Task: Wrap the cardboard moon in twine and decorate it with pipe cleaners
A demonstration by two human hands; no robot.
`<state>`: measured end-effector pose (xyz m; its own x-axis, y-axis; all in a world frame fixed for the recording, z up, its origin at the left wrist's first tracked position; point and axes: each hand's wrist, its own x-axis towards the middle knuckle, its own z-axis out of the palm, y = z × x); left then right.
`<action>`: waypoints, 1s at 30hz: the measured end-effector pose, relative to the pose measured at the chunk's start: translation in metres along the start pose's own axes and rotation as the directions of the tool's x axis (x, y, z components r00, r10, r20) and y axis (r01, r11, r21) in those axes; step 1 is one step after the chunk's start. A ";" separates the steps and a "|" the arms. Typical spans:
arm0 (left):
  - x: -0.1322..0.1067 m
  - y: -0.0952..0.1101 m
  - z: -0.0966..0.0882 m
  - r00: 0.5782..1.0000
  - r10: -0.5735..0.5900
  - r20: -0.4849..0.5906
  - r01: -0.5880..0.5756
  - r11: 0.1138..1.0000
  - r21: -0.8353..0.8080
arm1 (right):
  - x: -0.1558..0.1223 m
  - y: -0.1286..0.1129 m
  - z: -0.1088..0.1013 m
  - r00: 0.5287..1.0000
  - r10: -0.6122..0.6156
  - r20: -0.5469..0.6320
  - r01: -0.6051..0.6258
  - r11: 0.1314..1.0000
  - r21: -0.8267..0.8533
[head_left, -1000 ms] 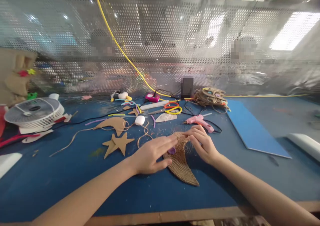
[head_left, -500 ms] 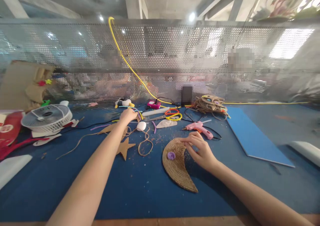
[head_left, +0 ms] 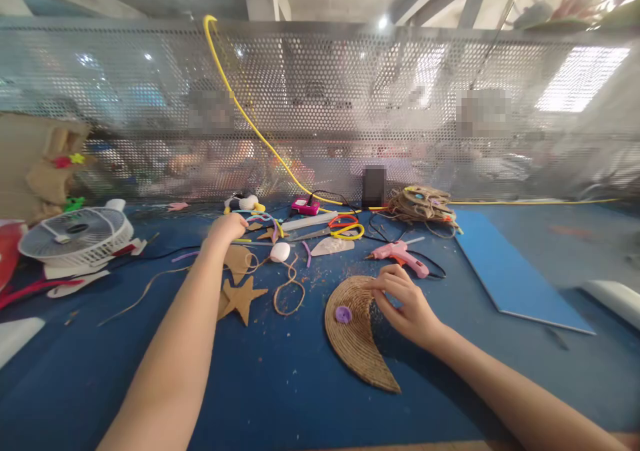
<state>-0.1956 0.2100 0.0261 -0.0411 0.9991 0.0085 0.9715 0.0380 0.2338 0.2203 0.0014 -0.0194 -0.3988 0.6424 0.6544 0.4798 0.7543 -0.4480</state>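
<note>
Twine-wrapped crescent (head_left: 357,344) lies flat on the blue desk (head_left: 280,384), purple button (head_left: 343,314) on it, right hand (head_left: 407,308) pinching its inner edge, likely to steady it, while left hand (head_left: 227,228) curls over coloured pipe cleaners (head_left: 270,221), grip indeterminable.

Rough twine-wound crescent (head_left: 357,341), matt

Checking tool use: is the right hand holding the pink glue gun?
No, the right hand rests on the twine crescent; the glue gun lies apart.
</note>
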 end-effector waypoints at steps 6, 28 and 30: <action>-0.018 -0.031 -0.013 0.982 0.084 0.169 -0.086 0.996 0.003 | -0.001 0.001 0.001 1.000 -0.001 0.014 0.001 1.000 -0.031; -0.039 -0.078 -0.042 0.994 -0.105 0.030 0.105 0.994 0.020 | -0.001 0.007 0.003 0.999 0.031 0.020 -0.030 0.998 -0.046; -0.042 -0.086 -0.039 0.996 -0.086 -0.008 0.086 0.996 0.027 | -0.001 0.007 0.003 0.999 0.028 0.021 -0.026 0.998 -0.049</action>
<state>-0.2864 0.1638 0.0440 -0.1265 0.9920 -0.0041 0.9703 0.1246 0.2074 0.2213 0.0064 -0.0247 -0.4018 0.6656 0.6289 0.5280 0.7295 -0.4347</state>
